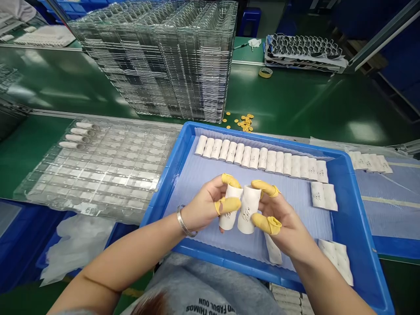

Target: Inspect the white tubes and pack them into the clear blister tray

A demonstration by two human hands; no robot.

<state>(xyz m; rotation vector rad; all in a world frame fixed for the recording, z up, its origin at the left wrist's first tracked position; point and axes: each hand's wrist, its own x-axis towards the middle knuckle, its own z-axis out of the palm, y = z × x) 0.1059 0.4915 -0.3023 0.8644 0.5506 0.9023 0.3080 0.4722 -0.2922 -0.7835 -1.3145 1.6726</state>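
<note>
My left hand (210, 203), with yellow finger cots on thumb and finger, is closed around a white tube (227, 222). A second white tube (247, 212) with dark script on its side is gripped by my right hand (278, 214), which also wears yellow finger cots. Both tubes are nearly upright, side by side with a narrow gap between them. They are held over a blue tray (262, 273) lined with pale sheeting. Along the tray's far side runs a row of similar white tubes (254, 158). Another white tube (273, 250) lies below my right hand, partly hidden.
A clear plastic blister tray (108, 175) with several white tubes at its far left corner lies left. Behind stands a tall stack of clear trays (177, 65). Yellow discs (245, 122) and a tape roll (265, 72) lie on the green bench. More tubes (370, 162) sit at right.
</note>
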